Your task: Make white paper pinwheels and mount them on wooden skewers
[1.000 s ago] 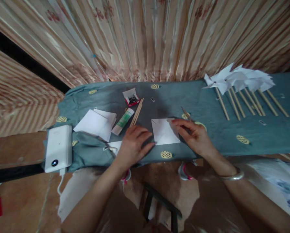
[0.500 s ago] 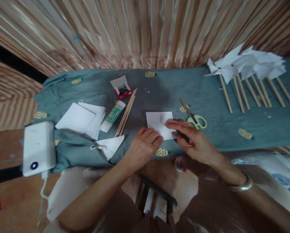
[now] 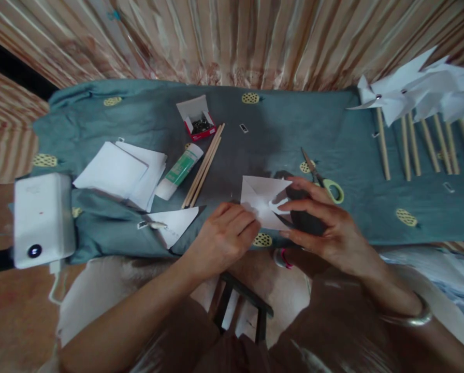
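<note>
A small white square of paper (image 3: 265, 189) lies on the cloth in front of me, with crease or cut lines running toward its middle and its right side raised. My left hand (image 3: 230, 233) is closed, its fingertips gripping the paper's lower left edge. At the right side of the sheet, my right hand (image 3: 325, 220) has its fingers spread, the tips touching or just beside the raised paper corners. Green-handled scissors (image 3: 333, 190) lie just beyond the right hand, partly hidden by its fingers.
Left of the paper lie wooden sticks (image 3: 203, 168), a glue tube (image 3: 180, 170), an open box of small dark pieces (image 3: 200, 124), stacked paper squares (image 3: 111, 168) and a folded paper piece (image 3: 177, 225). A white device (image 3: 41, 217) sits far left. Several paper pinwheels (image 3: 410, 93) line the right.
My right hand has spread its fingers and lifted the paper's right side, so lines in the sheet now show. My left hand stays at the lower left edge. The view has shifted slightly.
</note>
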Demonstrator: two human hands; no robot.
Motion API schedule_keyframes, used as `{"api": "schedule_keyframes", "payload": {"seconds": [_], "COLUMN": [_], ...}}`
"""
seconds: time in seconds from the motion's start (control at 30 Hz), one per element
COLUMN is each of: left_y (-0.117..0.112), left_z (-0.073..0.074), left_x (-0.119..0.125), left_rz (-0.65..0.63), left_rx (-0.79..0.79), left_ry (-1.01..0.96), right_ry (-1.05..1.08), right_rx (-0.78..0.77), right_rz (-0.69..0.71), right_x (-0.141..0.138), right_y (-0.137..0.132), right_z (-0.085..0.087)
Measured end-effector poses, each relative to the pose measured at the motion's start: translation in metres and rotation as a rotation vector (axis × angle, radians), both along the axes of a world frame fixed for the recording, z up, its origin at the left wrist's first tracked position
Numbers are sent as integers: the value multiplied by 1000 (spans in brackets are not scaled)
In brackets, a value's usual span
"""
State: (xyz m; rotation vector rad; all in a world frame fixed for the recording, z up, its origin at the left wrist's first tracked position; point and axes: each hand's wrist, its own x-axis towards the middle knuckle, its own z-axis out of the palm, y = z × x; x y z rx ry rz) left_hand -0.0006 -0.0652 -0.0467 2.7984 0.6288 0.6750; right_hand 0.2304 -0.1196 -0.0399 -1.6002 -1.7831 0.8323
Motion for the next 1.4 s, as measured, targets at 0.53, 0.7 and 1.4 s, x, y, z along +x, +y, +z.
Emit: {"api": "schedule_keyframes", "payload": {"seconds": [0.53,0.7,1.4], "left_y": [2,2,-2], "left_z": [-5,-5,-13], "left_x": [-3,-2,3], "left_rz": [20,27,12], "left_rx": [-27,-52,-121], "left_ry": [51,53,-11], "right_ry": [-30,69,-53], "right_rx": [43,10,95], "right_rz": [129,77,-78], "right_x": [-7,-9,-31], "right_y": [3,7,14], "right_z": [-10,-15,-20]}}
